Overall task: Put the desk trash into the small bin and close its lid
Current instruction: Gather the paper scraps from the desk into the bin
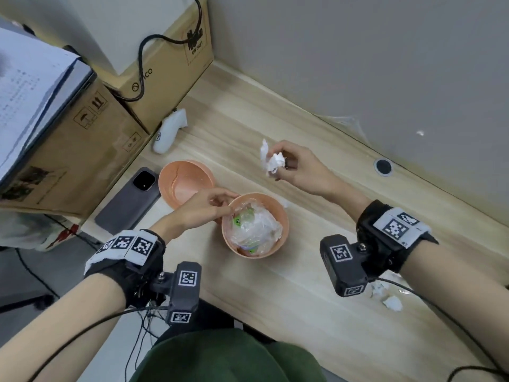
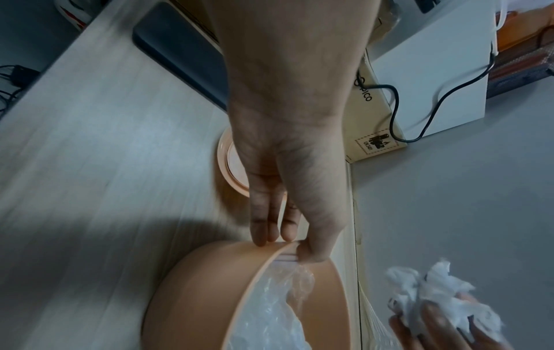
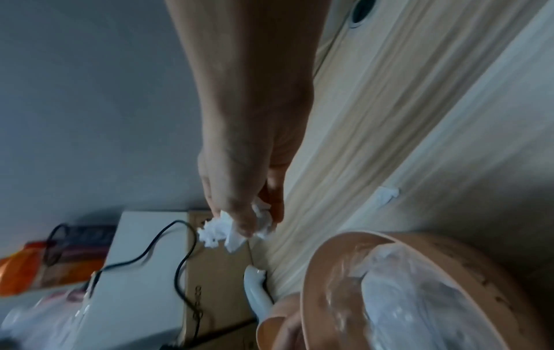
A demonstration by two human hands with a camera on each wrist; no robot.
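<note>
A small peach bin (image 1: 281, 216) stands open on the wooden desk, stuffed with crinkled clear plastic (image 1: 256, 227). Its round lid (image 1: 184, 183) lies upturned just left of it. My left hand (image 1: 212, 205) pinches the bin's rim (image 2: 270, 258), thumb inside and fingers (image 2: 263, 227) outside. My right hand (image 1: 286, 164) hovers above the desk, up and right of the bin, gripping a crumpled white tissue (image 1: 271, 161) (image 3: 221, 231) (image 2: 434, 291). More tissue scraps (image 1: 388, 297) lie near my right forearm, and a small piece (image 1: 285, 203) (image 3: 386, 195) sits by the bin's right side.
A dark phone (image 1: 129, 199) lies left of the lid. Cardboard boxes (image 1: 91, 139) with a black cable (image 1: 141, 67) fill the left back corner, a white controller (image 1: 169, 130) in front of them. A cable hole (image 1: 383, 166) sits by the grey wall.
</note>
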